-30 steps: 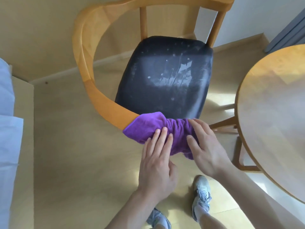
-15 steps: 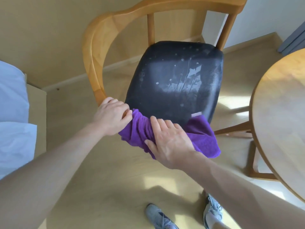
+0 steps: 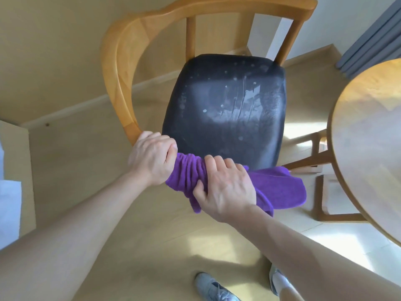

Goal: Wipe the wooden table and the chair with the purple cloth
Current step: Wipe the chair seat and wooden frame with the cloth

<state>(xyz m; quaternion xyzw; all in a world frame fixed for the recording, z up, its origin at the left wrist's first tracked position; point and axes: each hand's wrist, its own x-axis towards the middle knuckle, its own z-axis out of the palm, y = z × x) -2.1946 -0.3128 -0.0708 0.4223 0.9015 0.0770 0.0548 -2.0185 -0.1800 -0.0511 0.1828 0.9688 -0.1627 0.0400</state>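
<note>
At chair (image 3: 121, 68) armrest end, 6 o'clock of seat (image 3: 225, 109): purple cloth (image 3: 280, 190) clamped round wood by right hand (image 3: 225, 187) for wiping; rail gripped, steadied, by left hand (image 3: 152, 157).

Purple cloth (image 3: 280, 190), soft and bunched up, wrapped round the near end of the chair's arm, loose end hanging down to the right. Chair (image 3: 117, 61) with curved light wood frame and dark shiny seat with pale spots. Round wooden table (image 3: 368, 144) just right of the chair.
</note>
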